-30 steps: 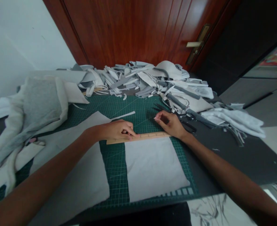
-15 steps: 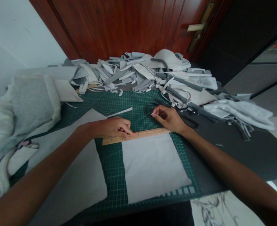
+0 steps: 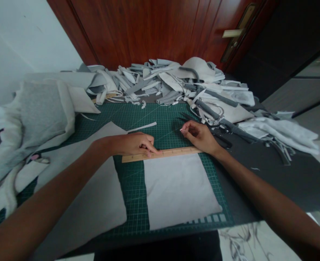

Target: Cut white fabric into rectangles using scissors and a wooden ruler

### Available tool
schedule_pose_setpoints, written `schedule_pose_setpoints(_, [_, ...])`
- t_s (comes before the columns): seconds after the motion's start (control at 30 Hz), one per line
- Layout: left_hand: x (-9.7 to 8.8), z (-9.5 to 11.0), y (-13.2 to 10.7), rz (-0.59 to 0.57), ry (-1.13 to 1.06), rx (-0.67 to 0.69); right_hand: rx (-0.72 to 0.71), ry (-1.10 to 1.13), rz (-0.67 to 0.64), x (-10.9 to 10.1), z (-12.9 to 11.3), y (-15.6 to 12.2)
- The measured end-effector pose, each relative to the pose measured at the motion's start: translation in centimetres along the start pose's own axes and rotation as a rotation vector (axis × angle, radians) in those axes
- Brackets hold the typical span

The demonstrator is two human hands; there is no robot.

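A wooden ruler [image 3: 173, 152] lies across the far edge of a light grey fabric rectangle [image 3: 177, 188] on the green cutting mat [image 3: 134, 188]. My left hand [image 3: 134, 144] rests with curled fingers on the ruler's left part and presses it down. Beyond the ruler's right end, my right hand [image 3: 199, 137] has its fingers pinched together over the mat, its heel near the ruler. What the pinch holds is too small to make out.
A bigger grey fabric sheet [image 3: 95, 195] covers the mat's left side. A heap of grey and white fabric offcuts [image 3: 173, 85] fills the far edge below a brown door [image 3: 154, 29]. Black scissors [image 3: 221, 139] lie right of my right hand. Folded cloth [image 3: 37, 112] lies left.
Both hands and the ruler stay in place on the fabric; only the camera view has shifted slightly.
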State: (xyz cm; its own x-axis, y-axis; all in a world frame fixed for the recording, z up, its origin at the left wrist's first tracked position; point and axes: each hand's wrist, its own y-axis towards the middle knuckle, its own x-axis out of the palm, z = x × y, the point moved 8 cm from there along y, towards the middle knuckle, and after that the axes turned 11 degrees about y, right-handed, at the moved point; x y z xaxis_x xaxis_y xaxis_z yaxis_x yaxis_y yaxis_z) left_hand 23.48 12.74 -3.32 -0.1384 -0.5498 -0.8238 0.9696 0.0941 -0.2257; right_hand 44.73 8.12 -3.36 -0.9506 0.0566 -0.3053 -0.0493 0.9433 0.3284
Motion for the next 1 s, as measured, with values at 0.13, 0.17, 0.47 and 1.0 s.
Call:
schedule_pose_setpoints(0.13, [0.1, -0.3, 0.1, 0.002, 0.008, -0.015, -0.012, -0.019, -0.005, 0.0, 0.1, 0.1])
schedule_pose_setpoints(0.17, [0.1, -0.3, 0.1, 0.004, 0.004, -0.015, -0.013, -0.02, -0.006, 0.0, 0.0, 0.1])
schedule_pose_setpoints(0.47, [0.1, -0.4, 0.5, 0.043, -0.005, 0.011, -0.003, -0.138, -0.159, 5.7, -5.5, -2.3])
schedule_pose_setpoints(1.0, [0.0, 0.3, 0.6, 0.005, -0.068, -0.001, 0.012, -0.477, -0.158, 13.4, -6.4, -2.7])
